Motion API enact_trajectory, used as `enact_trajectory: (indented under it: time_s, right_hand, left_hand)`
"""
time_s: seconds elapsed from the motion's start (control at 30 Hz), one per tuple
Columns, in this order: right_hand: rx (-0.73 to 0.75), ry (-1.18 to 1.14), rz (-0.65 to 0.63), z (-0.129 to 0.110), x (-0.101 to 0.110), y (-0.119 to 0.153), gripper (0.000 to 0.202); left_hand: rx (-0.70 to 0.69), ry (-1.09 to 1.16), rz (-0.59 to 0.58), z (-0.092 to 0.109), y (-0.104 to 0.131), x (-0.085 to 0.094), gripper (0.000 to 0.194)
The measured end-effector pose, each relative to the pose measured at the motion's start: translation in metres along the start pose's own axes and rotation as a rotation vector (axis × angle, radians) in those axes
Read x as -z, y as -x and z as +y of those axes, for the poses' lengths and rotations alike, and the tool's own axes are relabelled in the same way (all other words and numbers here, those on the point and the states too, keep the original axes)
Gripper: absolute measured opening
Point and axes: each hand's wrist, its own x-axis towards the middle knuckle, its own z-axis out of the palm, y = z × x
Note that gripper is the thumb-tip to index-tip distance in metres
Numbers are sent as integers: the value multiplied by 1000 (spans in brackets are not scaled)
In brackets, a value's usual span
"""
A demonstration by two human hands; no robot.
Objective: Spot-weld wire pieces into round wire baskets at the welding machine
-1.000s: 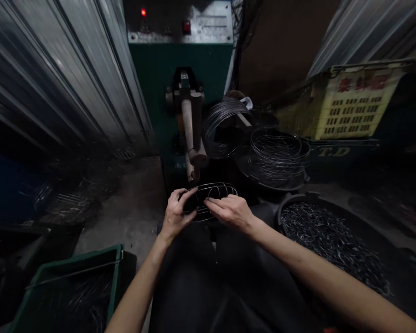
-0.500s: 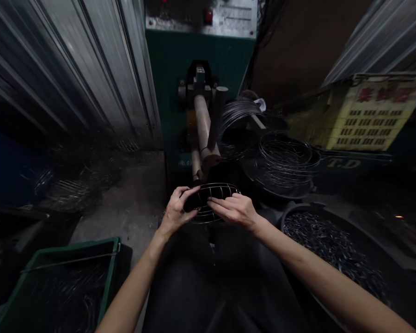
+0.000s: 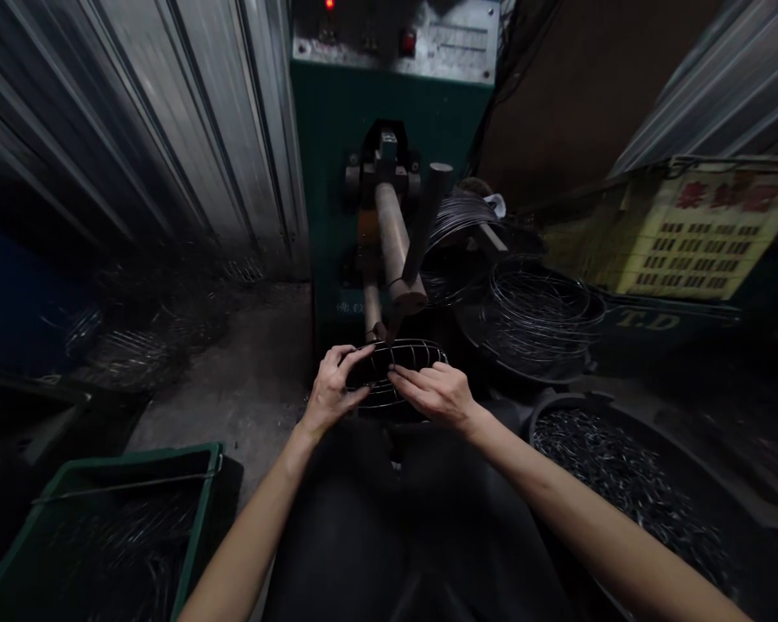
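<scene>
A round wire basket-like frame (image 3: 418, 352) is held between both hands at the foot of a green machine (image 3: 330, 121). My left hand (image 3: 333, 386) grips its left side, fingers on the upper rim and thumb lower down. My right hand (image 3: 436, 390) is closed at its right side, with fingertips pointing to the middle of the frame. Just above the frame are the ends of the machine's metal arms (image 3: 407, 289). Whether the frame touches them is hard to tell in the dim light.
Wire rings (image 3: 541, 298) lie in a dark basin on the right, below a yellow crate (image 3: 700, 233). Nearer, a black tub (image 3: 545, 402) holds many small metal pieces. A green crate (image 3: 198, 536) with wire parts stands at the lower left.
The view has shifted slightly, so the machine appears farther right and a lit red lamp shows more clearly. The wire frame has tilted a little; both hands keep their hold.
</scene>
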Motion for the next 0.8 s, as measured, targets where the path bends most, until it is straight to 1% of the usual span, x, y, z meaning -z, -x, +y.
enact_trajectory:
  time_s: [0.23, 0.37, 0.43, 0.5, 0.57, 0.6, 0.63, 0.67, 0.7, 0.73, 0.77, 0.8]
  right_hand:
    - [-63, -7, -85, 0, -7, -3, 25]
    - [-75, -10, -103, -1, -14, -7, 27]
    - [-95, -5, -113, -4, -15, -12, 27]
    - [-124, -39, -124, -7, -10, -14, 27]
    - [-208, -100, -113, -8, 3, -4, 28]
    - [-295, -128, -100, -8, 13, 9, 28]
    - [-426, -146, -91, -8, 23, 28, 28]
    - [-591, -149, -93, -7, 35, 53, 28]
    - [-798, -132, -116, -6, 47, 84, 29]
    - [-1011, -97, -168, -5, 57, 119, 31]
    - [-1205, -44, -255, -4, 66, 156, 32]
    - [-1359, -8, -415, -4, 73, 193, 31]
  left_hand:
    - [19, -20, 15, -11, -7, -4, 61]
    - [-11, -80, 24, -13, -11, -2, 57]
    - [-45, -95, 9, -14, -9, 1, 57]
    - [-77, -81, -8, -17, -5, 4, 63]
    - [-73, -51, 4, -23, 1, 5, 75]
    - [-50, -35, 26, -27, 5, 4, 81]
    - [-20, -21, 35, -31, 8, 3, 84]
    - [9, -5, 48, -35, 11, 1, 83]
    - [38, 13, 74, -38, 14, -1, 82]
    - [61, 29, 107, -40, 16, -4, 81]
    - [78, 48, 147, -41, 17, -7, 81]
    - [87, 66, 189, -41, 18, -10, 80]
